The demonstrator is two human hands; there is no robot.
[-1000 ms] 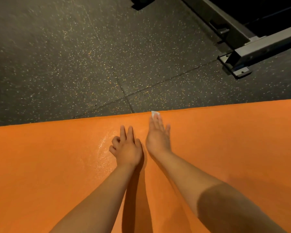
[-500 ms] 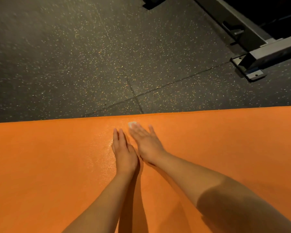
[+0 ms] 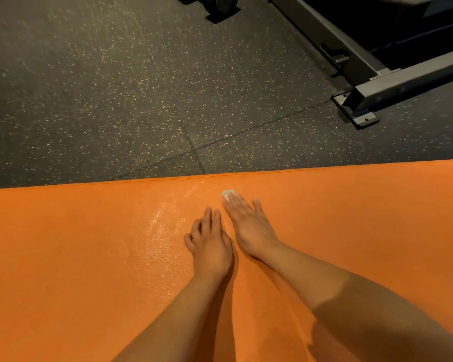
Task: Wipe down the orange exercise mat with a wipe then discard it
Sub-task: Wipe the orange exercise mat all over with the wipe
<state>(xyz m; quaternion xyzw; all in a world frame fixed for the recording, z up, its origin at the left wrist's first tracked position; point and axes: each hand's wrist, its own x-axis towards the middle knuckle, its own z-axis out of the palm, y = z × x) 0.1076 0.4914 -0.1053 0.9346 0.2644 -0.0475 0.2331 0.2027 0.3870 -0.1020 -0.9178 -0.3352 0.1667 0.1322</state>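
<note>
Head view: right hand [image 3: 249,226], fingers straight, presses a small white wipe [image 3: 228,192] onto the smooth orange exercise mat [image 3: 63,257] near its far edge. Left hand [image 3: 211,244] rests alongside on the mat, fingers loosely bent, empty

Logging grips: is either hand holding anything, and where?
Nothing gripped: the right hand presses the wipe under straight fingers; the left hand rests on the mat.
</note>
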